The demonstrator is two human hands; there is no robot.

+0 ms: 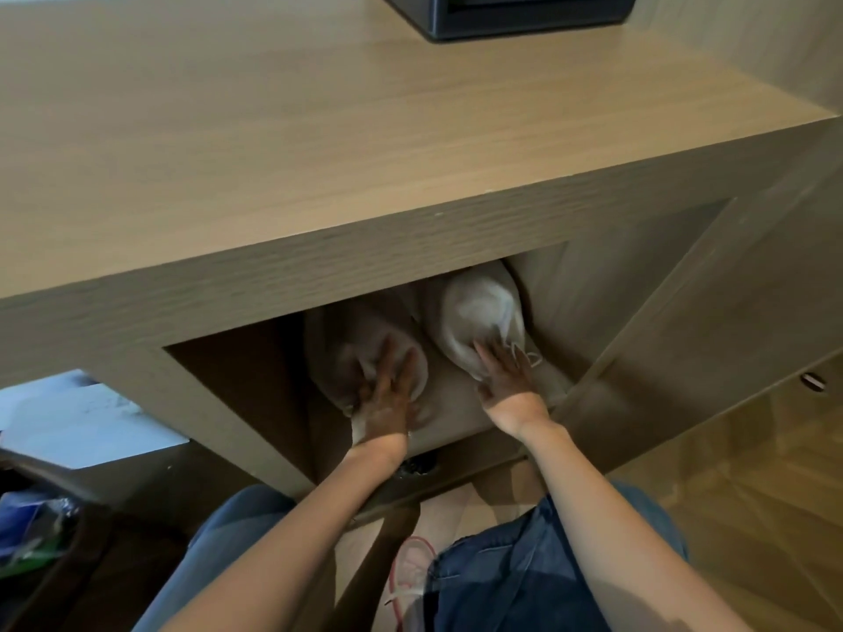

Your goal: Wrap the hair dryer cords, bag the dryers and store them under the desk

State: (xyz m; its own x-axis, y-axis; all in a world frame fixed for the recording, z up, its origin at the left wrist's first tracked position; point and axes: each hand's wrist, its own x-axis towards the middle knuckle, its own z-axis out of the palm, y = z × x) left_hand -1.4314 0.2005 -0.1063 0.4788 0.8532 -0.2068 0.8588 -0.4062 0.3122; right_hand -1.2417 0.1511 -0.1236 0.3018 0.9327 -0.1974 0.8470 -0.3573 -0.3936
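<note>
Two pale cloth drawstring bags lie side by side on the shelf [456, 412] of the open compartment under the wooden desk [319, 152]. The left bag [346, 344] is in shadow; my left hand [387, 394] lies flat on it with fingers spread. The right bag [479, 312] is brighter, with its white drawstring [524, 355] at the near end. My right hand [506, 376] presses on that bag's near end with straight fingers. The dryers themselves are hidden inside the bags.
The compartment's door [684, 321] stands open to the right. A dark box [506, 13] sits at the desk's far edge. A bin with blue and green items [32, 531] stands at lower left. My knees in jeans are close below the shelf.
</note>
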